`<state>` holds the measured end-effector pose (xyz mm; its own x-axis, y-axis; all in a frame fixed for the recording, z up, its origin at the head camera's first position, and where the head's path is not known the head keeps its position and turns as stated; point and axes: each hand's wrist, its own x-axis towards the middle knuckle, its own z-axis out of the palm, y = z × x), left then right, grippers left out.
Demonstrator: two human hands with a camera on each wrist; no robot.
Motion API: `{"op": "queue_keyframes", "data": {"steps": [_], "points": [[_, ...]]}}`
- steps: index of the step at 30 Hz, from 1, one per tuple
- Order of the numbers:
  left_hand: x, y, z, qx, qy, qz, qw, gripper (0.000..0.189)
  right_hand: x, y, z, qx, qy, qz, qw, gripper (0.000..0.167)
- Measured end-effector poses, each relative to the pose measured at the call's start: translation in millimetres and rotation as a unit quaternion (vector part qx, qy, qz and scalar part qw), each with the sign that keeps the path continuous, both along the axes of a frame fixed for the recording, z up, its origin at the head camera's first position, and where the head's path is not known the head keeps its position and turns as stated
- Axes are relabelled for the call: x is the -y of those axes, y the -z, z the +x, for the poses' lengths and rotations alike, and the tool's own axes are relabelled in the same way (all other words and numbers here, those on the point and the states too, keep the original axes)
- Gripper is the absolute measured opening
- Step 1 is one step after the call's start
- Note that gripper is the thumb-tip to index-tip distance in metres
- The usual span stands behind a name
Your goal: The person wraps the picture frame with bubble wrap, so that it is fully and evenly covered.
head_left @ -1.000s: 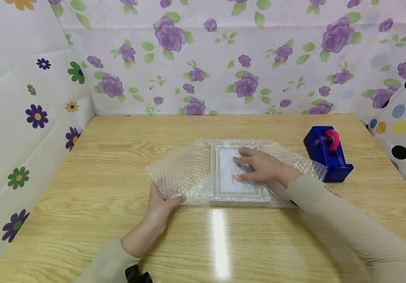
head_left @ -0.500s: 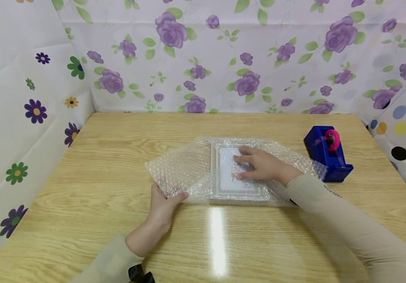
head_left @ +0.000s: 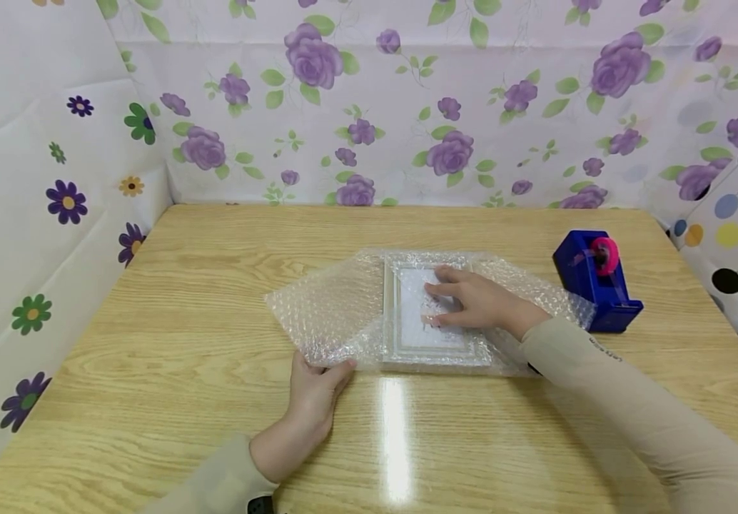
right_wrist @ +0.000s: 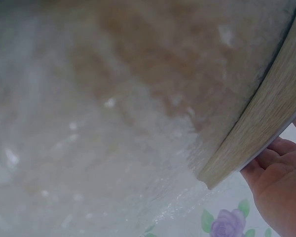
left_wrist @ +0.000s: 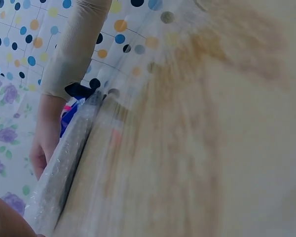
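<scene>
A picture frame with a pale border lies face up on the table, wrapped across in clear bubble wrap. Loose flaps of the wrap spread out to the left and right. My right hand rests on the frame's face with its fingers spread. At the wrap's near left edge, my left hand pinches the sheet, thumb near the frame's corner. The right wrist view shows the frame's wood-grained side close up. In the left wrist view, my left thumb shows beside the wrapped edge.
A blue tape dispenser with a pink-cored roll stands at the right, touching the right flap's tip in the head view. The wood-grained table meets a flowered back wall covering, with patterned coverings at both sides.
My left hand has slid right and toward me along the wrap's near edge, closer to the frame. The right hand stays in place on the frame.
</scene>
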<state>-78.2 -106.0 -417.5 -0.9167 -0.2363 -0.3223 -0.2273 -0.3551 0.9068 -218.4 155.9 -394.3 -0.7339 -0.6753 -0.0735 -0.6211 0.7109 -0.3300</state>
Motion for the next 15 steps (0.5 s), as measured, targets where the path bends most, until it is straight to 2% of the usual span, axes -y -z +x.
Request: {"op": "queue_keyframes", "data": {"steps": [5,10,15], "points": [[-3.2,4.0,-0.7,0.004,-0.006,0.037,0.9993,0.056,-0.1,0.3,0.2,-0.002,-0.001,0.003,1.0,0.067],[-7.8,4.9,1.3,0.015,0.019,0.074,0.997,0.042,-0.5,0.3,0.2,-0.004,-0.001,0.003,1.0,0.066],[-17.1,4.4,3.3,0.003,0.036,0.087,0.9955,0.05,-0.2,0.2,-0.1,-0.003,0.0,0.002,1.0,0.066]]}}
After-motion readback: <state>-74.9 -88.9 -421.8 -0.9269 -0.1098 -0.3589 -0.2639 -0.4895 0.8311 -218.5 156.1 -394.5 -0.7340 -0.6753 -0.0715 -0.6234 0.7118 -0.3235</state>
